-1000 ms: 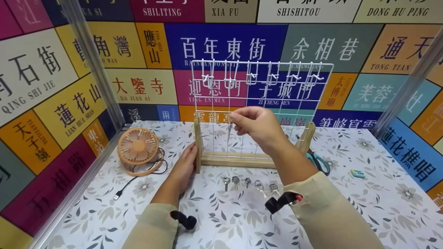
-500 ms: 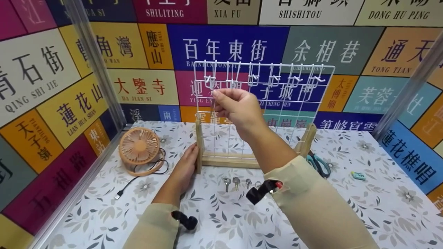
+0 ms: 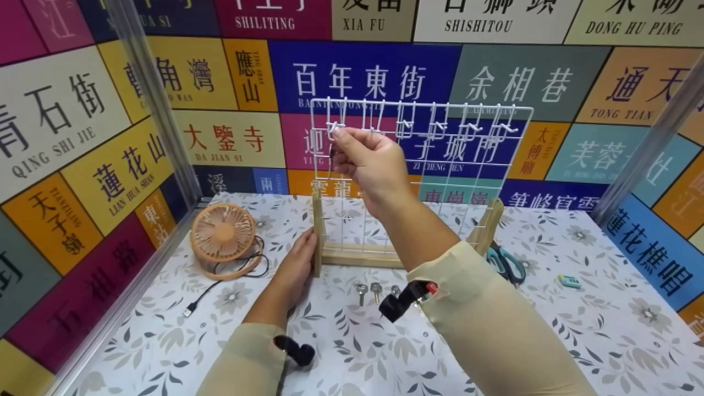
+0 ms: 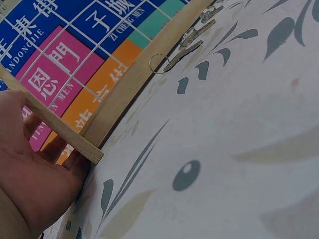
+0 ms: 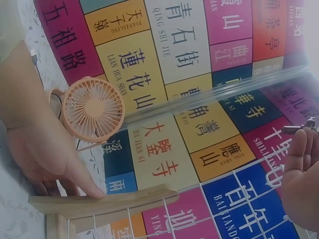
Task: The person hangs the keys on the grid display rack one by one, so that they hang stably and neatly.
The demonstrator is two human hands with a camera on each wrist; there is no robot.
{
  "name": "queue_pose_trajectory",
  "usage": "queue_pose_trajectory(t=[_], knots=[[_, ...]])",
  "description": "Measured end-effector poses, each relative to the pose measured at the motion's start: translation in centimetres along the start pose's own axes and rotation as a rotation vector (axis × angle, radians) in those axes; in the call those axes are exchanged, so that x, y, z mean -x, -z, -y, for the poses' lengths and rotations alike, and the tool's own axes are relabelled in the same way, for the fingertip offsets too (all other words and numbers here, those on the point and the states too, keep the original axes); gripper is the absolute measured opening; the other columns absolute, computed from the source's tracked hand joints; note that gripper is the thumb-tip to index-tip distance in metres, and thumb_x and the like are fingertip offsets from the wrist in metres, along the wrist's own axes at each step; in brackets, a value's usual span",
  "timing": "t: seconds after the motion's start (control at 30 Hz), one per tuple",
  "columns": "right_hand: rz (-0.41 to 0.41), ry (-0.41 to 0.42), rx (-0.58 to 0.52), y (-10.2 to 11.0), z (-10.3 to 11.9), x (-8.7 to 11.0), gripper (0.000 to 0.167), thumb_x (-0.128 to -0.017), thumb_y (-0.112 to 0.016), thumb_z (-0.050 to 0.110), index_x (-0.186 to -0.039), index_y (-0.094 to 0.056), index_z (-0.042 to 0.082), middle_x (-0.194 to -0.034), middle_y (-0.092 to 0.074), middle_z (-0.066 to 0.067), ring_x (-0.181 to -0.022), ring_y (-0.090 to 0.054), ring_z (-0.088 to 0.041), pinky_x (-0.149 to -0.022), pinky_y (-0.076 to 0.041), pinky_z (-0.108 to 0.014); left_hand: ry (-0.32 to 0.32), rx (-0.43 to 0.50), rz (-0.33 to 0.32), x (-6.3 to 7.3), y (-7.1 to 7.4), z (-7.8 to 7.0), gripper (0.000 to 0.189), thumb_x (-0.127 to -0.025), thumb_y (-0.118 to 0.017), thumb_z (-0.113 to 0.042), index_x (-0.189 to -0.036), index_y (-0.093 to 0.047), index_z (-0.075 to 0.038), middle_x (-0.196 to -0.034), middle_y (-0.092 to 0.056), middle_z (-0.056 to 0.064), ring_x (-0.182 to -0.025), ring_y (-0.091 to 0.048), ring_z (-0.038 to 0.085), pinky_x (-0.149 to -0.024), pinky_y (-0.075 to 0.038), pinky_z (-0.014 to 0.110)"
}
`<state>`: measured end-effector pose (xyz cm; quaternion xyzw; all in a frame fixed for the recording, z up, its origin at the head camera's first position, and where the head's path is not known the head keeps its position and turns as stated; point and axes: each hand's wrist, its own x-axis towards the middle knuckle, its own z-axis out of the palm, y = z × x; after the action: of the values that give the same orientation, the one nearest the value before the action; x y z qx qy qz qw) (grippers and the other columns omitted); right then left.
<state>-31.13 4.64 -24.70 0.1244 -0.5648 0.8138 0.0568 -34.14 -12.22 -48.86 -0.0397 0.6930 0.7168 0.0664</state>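
My right hand (image 3: 377, 168) pinches a key (image 5: 290, 130) between thumb and fingertips, right at the leftmost white hook (image 3: 333, 125) on the wire grid rack (image 3: 366, 225). In the head view, the key hangs below the fingertips, partly hidden by them. Down at the left, my left hand (image 3: 296, 267) grips the rack's wooden side post (image 4: 67, 132), its fingers passing behind the wood. Several more hooks line the grid's upper part. On the table in front of the wooden base lie several keys (image 3: 361, 292), some hidden under the right forearm; one with a ring (image 4: 159, 63) shows in the left wrist view.
An orange fan (image 3: 223, 234) with a black cable (image 3: 201, 297) stands left of the rack. Teal-handled scissors (image 3: 509, 264) lie behind its right post, and a small green-and-white object (image 3: 569, 281) lies farther right. Sign-covered walls (image 3: 363, 71) stand behind and at the sides.
My right hand has moved up and to the left with the key, from the middle of the grid to the leftmost hook. The left hand keeps its hold on the post.
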Motion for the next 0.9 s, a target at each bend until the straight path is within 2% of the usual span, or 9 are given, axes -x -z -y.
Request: queue_pose_trajectory(t=[0.23,0.47,0.63,0.77,0.9], knots=[[-0.016,-0.006,0.010,0.6,-0.5,-0.4,0.017,-0.099,-0.080,0.019,-0.106,-0.078,0.004,-0.089,-0.074,-0.008,-0.073,-0.068,-0.018,-0.073,-0.064,-0.026,0.008,-0.017,-0.004,-0.2,0.0,0.1,0.065,-0.106,-0.048,-0.068,-0.165,-0.037,-0.042,-0.178,-0.029,-0.003,-0.168,-0.017,0.025,-0.138,-0.011,0.051],[-0.007,-0.015,0.045,2.1,-0.9,0.3,0.019,-0.099,-0.080,0.021,-0.110,-0.077,0.005,-0.091,-0.073,-0.007,-0.079,-0.072,-0.019,-0.076,-0.065,-0.027,0.031,-0.036,-0.017,-0.3,0.0,-0.1,0.065,-0.105,-0.048,-0.071,-0.164,-0.038,-0.046,-0.178,-0.030,-0.005,-0.168,-0.018,0.024,-0.138,-0.011,0.051],[0.003,-0.014,0.088,4.5,-1.8,1.8,0.022,-0.100,-0.078,0.019,-0.114,-0.075,0.003,-0.092,-0.072,-0.005,-0.081,-0.072,-0.018,-0.075,-0.065,-0.027,0.037,-0.065,-0.013,-0.3,0.1,-0.2,0.066,-0.104,-0.047,-0.073,-0.164,-0.035,-0.048,-0.179,-0.027,-0.005,-0.169,-0.015,0.025,-0.138,-0.009,0.055],[0.030,-0.012,0.154,7.1,-2.9,3.2,0.026,-0.101,-0.077,0.017,-0.119,-0.073,-0.001,-0.094,-0.072,-0.004,-0.081,-0.070,-0.015,-0.073,-0.064,-0.026,0.066,-0.083,-0.020,-0.2,0.1,-0.2,0.065,-0.103,-0.045,-0.075,-0.163,-0.035,-0.052,-0.179,-0.027,-0.007,-0.169,-0.015,0.025,-0.138,-0.009,0.056],[0.069,-0.015,0.244,10.1,-3.7,4.4,0.029,-0.102,-0.075,0.015,-0.124,-0.071,-0.004,-0.098,-0.072,-0.003,-0.083,-0.070,-0.014,-0.073,-0.064,-0.025,0.052,-0.064,-0.011,-0.1,0.2,0.0,0.065,-0.104,-0.046,-0.074,-0.163,-0.036,-0.050,-0.178,-0.028,-0.005,-0.168,-0.018,0.025,-0.138,-0.011,0.055]])
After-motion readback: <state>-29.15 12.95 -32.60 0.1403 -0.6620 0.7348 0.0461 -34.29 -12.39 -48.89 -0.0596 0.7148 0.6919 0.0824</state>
